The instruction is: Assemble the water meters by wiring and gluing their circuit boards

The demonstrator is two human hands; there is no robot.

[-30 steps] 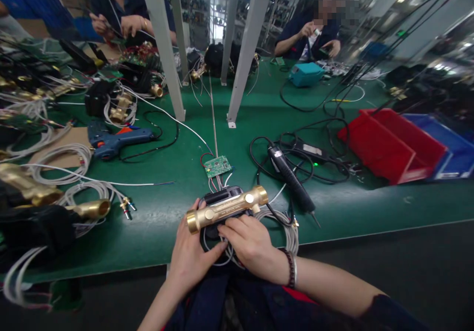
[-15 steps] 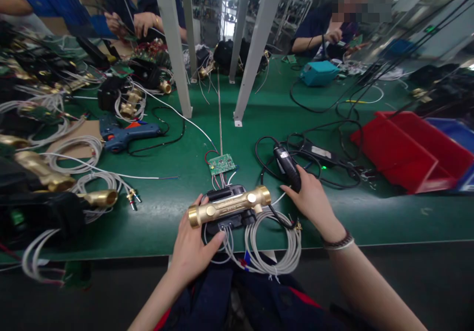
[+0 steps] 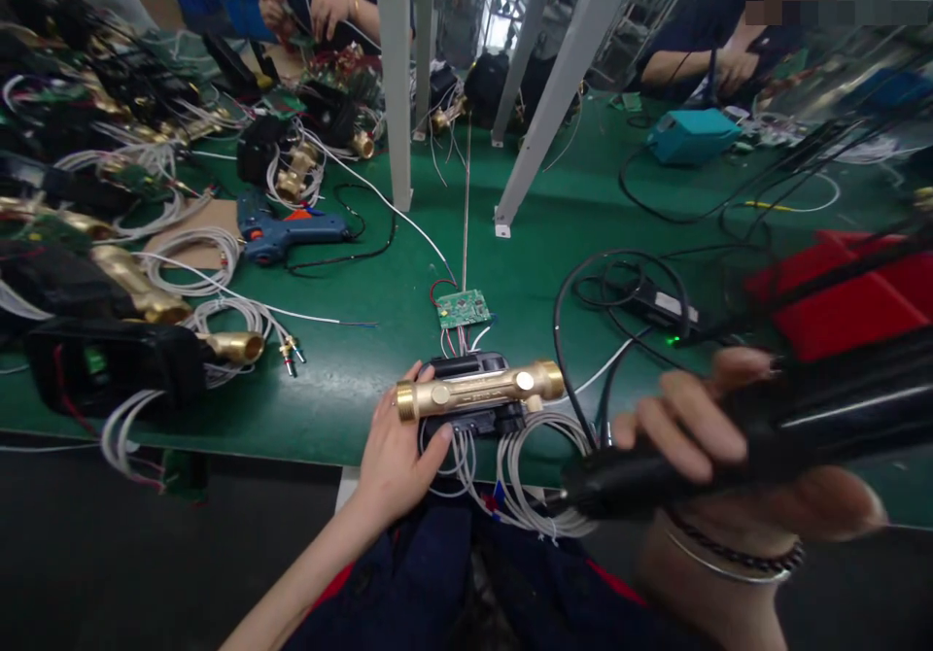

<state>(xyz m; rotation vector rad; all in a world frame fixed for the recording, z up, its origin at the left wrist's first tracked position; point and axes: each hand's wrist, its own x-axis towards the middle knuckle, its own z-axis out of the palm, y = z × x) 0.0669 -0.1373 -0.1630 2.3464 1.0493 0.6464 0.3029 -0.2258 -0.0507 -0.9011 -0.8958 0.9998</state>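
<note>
My left hand [image 3: 400,452] grips the left end of a brass pipe body [image 3: 473,392] mounted on a black plastic housing [image 3: 466,364]. The thumb presses the near side and the fingers go behind. A green circuit board [image 3: 465,309] lies just beyond, joined to the housing by thin wires. Grey cable [image 3: 521,462] is coiled at its right. My right hand [image 3: 700,437], blurred, is closed around a black corded electric screwdriver [image 3: 656,476], raised close to the camera. Its narrow end points left, over the cable coil; the tip is hard to make out.
A blue glue gun [image 3: 292,233] and brass-and-black assemblies [image 3: 117,369] with coiled cables lie at left. Metal posts [image 3: 397,87] rise ahead. A red bin [image 3: 838,301] and a power adapter [image 3: 660,303] are at right. Co-workers' hands [image 3: 331,12] work across the table.
My right hand has lifted the electric screwdriver from the table and brought it nearer, to the right of the brass pipe body. My left hand keeps its grip. The view has shifted.
</note>
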